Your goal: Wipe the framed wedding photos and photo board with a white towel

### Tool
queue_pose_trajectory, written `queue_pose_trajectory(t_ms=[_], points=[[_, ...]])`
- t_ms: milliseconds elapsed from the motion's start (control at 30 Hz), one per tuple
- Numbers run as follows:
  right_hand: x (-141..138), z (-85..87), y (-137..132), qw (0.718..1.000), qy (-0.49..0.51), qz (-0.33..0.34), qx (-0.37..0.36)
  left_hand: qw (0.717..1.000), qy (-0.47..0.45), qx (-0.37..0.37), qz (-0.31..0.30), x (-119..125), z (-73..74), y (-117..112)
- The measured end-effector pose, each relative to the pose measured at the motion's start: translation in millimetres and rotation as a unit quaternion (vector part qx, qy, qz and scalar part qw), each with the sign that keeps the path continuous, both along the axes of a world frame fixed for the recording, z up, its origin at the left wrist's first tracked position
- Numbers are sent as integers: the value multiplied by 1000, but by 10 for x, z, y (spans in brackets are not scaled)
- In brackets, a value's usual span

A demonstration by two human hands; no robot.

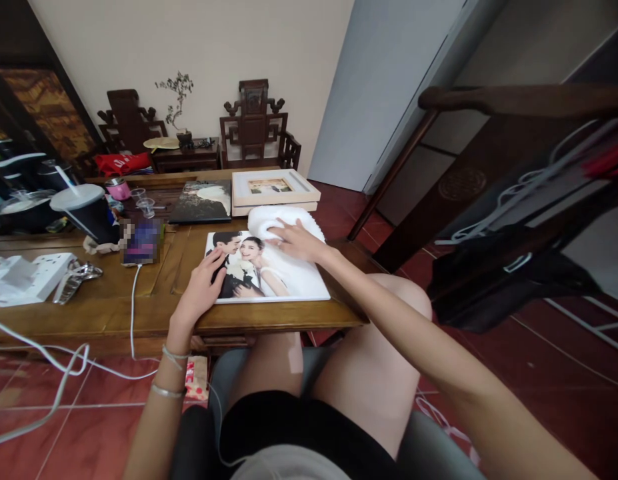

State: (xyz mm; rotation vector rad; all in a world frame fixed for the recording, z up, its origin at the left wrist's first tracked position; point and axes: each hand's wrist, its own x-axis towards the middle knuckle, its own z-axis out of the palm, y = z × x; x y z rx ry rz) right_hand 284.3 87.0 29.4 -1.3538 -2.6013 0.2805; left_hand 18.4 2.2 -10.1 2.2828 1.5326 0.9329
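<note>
A wedding photo panel (283,283) with white edges lies flat on the wooden table at its near right corner. It shows a couple, one in a dark suit and one in a white dress. My left hand (205,281) rests on the panel's left side, fingers stretched out and apart, holding nothing. Over the panel's far right part, my right hand (299,241) presses on a bunched white towel (283,215), its fingers gripping the fluffy cloth. Part of the towel is hidden beneath that hand.
Behind the panel are a framed picture (239,190) and a dark photo panel (201,202). To the left stand a lidded cup (89,207), a phone (141,243) on a white cable, and a power strip (39,280). A wooden rack (459,180) rises at the right.
</note>
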Motion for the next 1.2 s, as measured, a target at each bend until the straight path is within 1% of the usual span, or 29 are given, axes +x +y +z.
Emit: queue_pose_trajectory(t_ms=[67,133,200,267,367,433,467,500,567,600,667,767,833,900,933,1000,1067,1133,1200], points=[[-35,5,-34,1000,-12,-7,12,1000,-1,3,4,1,-1,-2],[-39,5,-210,1000,-18,2,23,1000,-2,4,5,5,1,-4],[-16,4,-496,999,-19,22,26,1000,-3,4,2,12,6,-5],[25,12,-840,999,-17,47,22,1000,-4,4,0,19,10,-5],[94,58,-1330,997,-12,80,12,1000,-5,2,1,26,9,-6],[136,108,-1547,994,-9,111,0,1000,-8,0,-1,31,8,-13],[154,133,-1604,991,-7,130,-8,1000,-10,-1,-2,33,8,-17],[167,154,-1621,989,-2,145,-14,1000,-12,-4,-3,35,10,-22],[174,171,-1535,986,8,167,-22,1000,-11,-11,-3,38,16,-31],[165,165,-1435,985,11,169,-22,1000,-8,-15,-2,38,20,-34],[113,133,-1152,987,12,161,-23,1000,3,-26,-3,37,29,-37],[-51,80,-644,992,3,122,-14,999,18,-45,0,27,37,-37],[-201,68,-355,997,-1,80,-6,998,22,-53,1,16,31,-32],[-354,67,-173,999,-7,41,3,999,23,-49,-4,2,16,-21],[-422,64,-132,1000,-10,28,10,999,21,-45,-7,-5,6,-13],[-522,46,-149,999,-18,16,35,999,16,-36,-11,-16,-18,6],[-561,13,-290,997,-23,17,68,999,9,-30,-10,-20,-41,24],[-536,-20,-522,995,-22,33,92,1000,2,-26,-12,-16,-57,34],[-463,-36,-804,993,-10,63,97,1000,-2,-24,-12,-6,-59,33]])
